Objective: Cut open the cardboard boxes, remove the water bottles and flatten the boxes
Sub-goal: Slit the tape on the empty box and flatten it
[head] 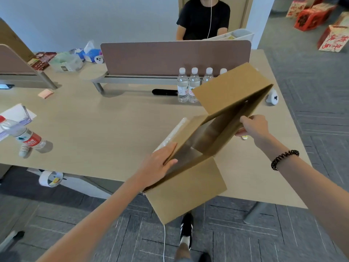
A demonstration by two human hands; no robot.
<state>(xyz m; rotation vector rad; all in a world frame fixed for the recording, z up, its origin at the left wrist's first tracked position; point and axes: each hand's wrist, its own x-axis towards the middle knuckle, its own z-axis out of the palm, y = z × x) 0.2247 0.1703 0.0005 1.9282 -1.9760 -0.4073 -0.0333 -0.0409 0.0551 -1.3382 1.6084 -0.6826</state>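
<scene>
Head view, clock bearings taken from the middle of the frame.

- Cardboard box point(188, 188): brown, both ends open, nothing inside. It is held tilted in the air over the near edge of the table point(94, 120), at about 4 o'clock. One flap points to 1 o'clock and another hangs toward 6 o'clock past the table edge. A shiny clear strip runs along its left outer wall.
- Left hand point(160, 163): at 6 o'clock, grasping the box's left wall, fingers curled over the edge into the opening.
- Right hand point(253, 127): at 3 o'clock, fingers curled round the edge of the right wall. A black coiled band point(284, 159) sits on its wrist. The box lies between the two hands.
- Water bottles point(182, 86): a row of four with white caps, upright at 1 o'clock against the desk divider point(170, 57). The two on the right are partly hidden by the box flap.
- Black handle-shaped object point(164, 92): lies just left of the row; kind cannot be told.
- Red-labelled bottle point(28, 138): lies on its side at 9 o'clock.
- Tape roll point(51, 178): at 8 o'clock, below the table edge.
- Tissue box point(90, 53): at 11 o'clock.
- White device point(272, 96): at 2 o'clock, beyond the box.
- Red printed cartons point(332, 38): on the floor at 2 o'clock.
- Seated person in black point(204, 17): at 12 o'clock, behind the divider.
</scene>
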